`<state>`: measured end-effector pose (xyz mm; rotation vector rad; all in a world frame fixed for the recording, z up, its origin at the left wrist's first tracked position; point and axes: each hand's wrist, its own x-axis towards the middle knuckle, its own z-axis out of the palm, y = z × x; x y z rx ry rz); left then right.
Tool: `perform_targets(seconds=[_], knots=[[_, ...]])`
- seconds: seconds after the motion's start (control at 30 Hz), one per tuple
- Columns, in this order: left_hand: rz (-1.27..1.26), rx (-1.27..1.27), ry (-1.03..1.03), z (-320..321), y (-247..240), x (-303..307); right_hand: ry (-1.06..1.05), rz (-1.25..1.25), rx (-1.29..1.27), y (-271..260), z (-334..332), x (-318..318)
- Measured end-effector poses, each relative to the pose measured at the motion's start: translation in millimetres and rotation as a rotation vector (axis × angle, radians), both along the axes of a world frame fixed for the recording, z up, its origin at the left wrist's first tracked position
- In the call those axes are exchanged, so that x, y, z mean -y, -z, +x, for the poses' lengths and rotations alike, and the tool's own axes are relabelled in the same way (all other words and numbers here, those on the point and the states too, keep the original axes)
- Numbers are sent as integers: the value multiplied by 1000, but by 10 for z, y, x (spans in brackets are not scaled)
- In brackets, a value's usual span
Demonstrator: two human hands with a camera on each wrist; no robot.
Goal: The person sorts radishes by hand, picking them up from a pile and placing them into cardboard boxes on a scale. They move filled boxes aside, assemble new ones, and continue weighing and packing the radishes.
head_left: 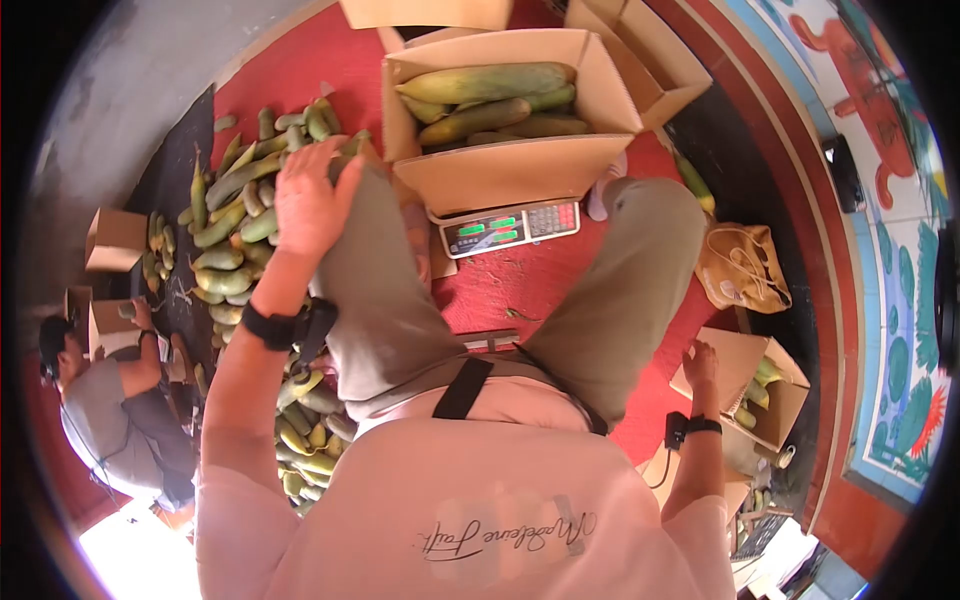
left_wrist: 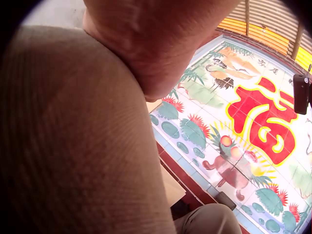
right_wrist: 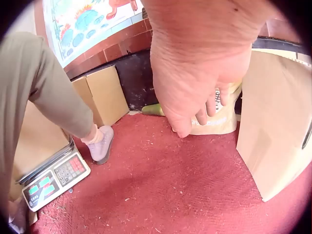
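My left hand (head_left: 312,190) rests on my left knee, fingers straight and holding nothing. The left wrist view shows its heel (left_wrist: 141,44) against the trouser leg (left_wrist: 78,131); the fingers are out of sight there. On the other side my right hand (head_left: 703,365) hangs down beside an open carton (head_left: 727,357) containing yellow-green vegetables. Its loose, empty fingers (right_wrist: 201,116) overlap a tan bag (right_wrist: 219,125) in the right wrist view. Between my knees, a digital scale (head_left: 512,229) stands under a cardboard box (head_left: 500,180) holding large green-yellow cucumber-like vegetables (head_left: 490,82).
Many similar vegetables (head_left: 225,258) are heaped on the floor to my left. Another person (head_left: 125,400) sits beyond them near small boxes (head_left: 115,240). Red matting (right_wrist: 146,185) covers the floor. A tiled, painted wall (head_left: 900,330) runs along the right.
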<state>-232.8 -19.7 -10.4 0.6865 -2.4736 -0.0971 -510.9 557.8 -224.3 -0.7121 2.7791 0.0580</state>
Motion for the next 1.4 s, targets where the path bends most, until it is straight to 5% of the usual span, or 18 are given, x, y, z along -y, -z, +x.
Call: perform_targets(seconds=[0.43,0.7,0.97,1.17,1.4], knots=[[66,-72,-75,223,160,156,130,68,257,-274,816,-226],[77,-106,-77,297,171,206,26,-63,113,-630,379,255],[29,-49,-107,273,137,132,-93,-180,164,-28,47,508],[58,-41,-108,310,112,62,-166,1,57,-19,-112,1090],[55,-43,-113,377,48,-9,-263,-218,155,-113,-440,1752]])
